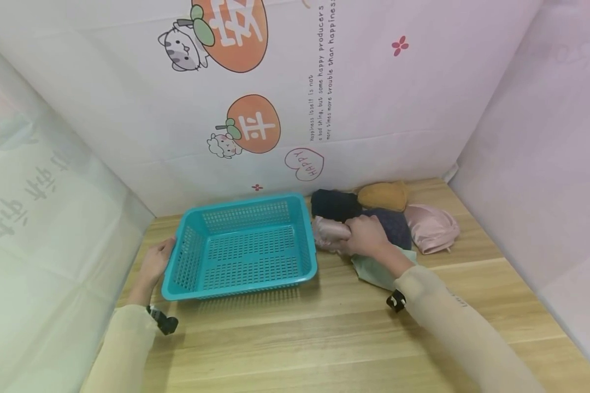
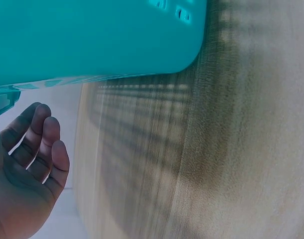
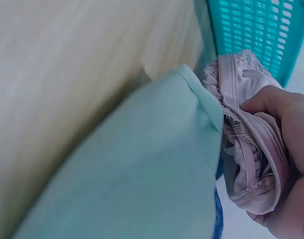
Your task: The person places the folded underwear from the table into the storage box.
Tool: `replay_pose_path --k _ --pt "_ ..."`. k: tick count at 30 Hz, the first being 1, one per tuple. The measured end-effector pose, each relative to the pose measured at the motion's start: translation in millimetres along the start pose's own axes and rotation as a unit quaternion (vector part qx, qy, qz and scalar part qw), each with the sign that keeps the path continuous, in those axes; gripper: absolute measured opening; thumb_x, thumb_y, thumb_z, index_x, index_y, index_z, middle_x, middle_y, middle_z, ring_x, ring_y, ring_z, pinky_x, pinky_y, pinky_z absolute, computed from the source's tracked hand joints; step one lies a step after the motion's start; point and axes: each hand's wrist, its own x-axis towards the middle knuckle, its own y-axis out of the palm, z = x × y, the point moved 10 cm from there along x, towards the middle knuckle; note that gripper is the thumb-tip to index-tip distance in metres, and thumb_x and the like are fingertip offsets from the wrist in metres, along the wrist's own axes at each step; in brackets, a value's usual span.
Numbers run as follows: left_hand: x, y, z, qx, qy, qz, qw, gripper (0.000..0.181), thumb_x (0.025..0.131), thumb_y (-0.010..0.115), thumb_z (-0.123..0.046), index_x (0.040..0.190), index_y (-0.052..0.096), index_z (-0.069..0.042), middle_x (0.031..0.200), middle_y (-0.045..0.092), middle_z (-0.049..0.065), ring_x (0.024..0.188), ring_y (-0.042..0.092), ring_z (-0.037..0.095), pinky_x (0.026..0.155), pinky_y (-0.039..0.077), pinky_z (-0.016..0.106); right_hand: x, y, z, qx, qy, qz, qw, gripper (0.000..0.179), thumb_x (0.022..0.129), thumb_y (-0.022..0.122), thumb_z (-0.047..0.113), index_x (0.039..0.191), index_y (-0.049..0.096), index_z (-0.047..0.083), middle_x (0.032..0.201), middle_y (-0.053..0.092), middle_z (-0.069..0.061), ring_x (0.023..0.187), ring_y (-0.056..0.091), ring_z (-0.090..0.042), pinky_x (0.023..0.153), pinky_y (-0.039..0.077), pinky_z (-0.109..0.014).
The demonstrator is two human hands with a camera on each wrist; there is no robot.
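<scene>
My right hand (image 1: 367, 237) grips folded mauve-pink satin underwear (image 1: 334, 230) with lace trim. In the right wrist view, the thumb lies over its waistband. Just left of it stands a turquoise plastic basket (image 1: 251, 285) with perforated walls and nothing inside. My left hand (image 1: 156, 261) is at the basket's left rim. Its fingers (image 2: 51, 130) are loosely bent beside the rim in the left wrist view, and the thumb is hidden there. Under the right wrist lies a mint green cloth piece (image 3: 137, 164).
Behind the right hand are a black folded garment (image 1: 335, 204), a mustard one (image 1: 383, 195) and a navy one (image 1: 394, 226). A pale pink satin garment (image 1: 431, 226) lies further right. Printed sheet walls (image 1: 364, 98) enclose the wooden table (image 1: 285, 344) at the back and sides.
</scene>
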Motion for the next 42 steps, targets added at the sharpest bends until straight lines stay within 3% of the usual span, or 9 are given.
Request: replay_pose_path --k 13,17,26,33,42 --pt "-1.0 -2.3 -0.5 0.006 -0.003 -0.004 1.0000 0.088 0.101 0.013 -0.067 0.152 0.036 0.001 0.140 0.052 0.031 0.119 0.057 0.043 0.095 0.049 0.054 3.1 -35.6 -11.1 -0.022 0.010 -0.028 0.9993 0.051 0.078 0.076 0.059 0.068 0.056 0.014 0.063 0.057 -0.001 0.065 0.056 -0.023 0.066 0.046 -0.046" --pt "-0.7 -2.9 -1.9 0.006 0.000 -0.007 1.0000 0.088 0.101 0.013 -0.067 0.152 0.036 0.002 0.140 0.052 0.031 0.120 0.056 0.043 0.096 0.048 0.055 5.8 -41.9 -13.9 -0.012 0.013 -0.039 0.9991 0.054 0.076 0.077 0.063 0.067 0.054 0.015 0.060 0.055 0.000 0.060 0.052 -0.021 0.064 0.042 -0.042" --pt "0.7 -3.0 0.0 0.000 -0.002 -0.010 0.9999 0.088 0.101 0.015 -0.068 0.151 0.038 0.001 0.141 0.052 0.031 0.120 0.057 0.043 0.095 0.049 0.054 13.5 -54.9 -9.9 -0.008 0.001 -0.050 0.9987 0.036 0.076 0.078 0.040 0.068 0.055 0.015 0.061 0.055 0.000 0.056 0.050 -0.019 0.057 0.039 -0.037" --pt "2.2 -1.0 2.8 0.002 -0.006 -0.007 1.0000 0.087 0.101 0.014 -0.067 0.153 0.035 0.000 0.148 0.046 0.030 0.127 0.052 0.046 0.100 0.047 0.056 17.7 -66.5 -0.5 -0.020 -0.005 -0.059 0.9981 0.034 0.077 0.077 0.042 0.073 0.058 0.014 0.062 0.057 -0.001 0.058 0.052 -0.019 0.053 0.040 -0.036" --pt "2.4 0.3 5.1 0.001 -0.012 -0.006 0.9999 0.088 0.101 0.013 -0.068 0.152 0.035 0.000 0.147 0.046 0.031 0.128 0.051 0.046 0.102 0.045 0.058 25.6 -76.4 10.2 0.006 -0.001 -0.058 0.9983 0.038 0.079 0.078 0.047 0.072 0.059 0.015 0.065 0.060 0.000 0.062 0.055 -0.020 0.054 0.042 -0.037"
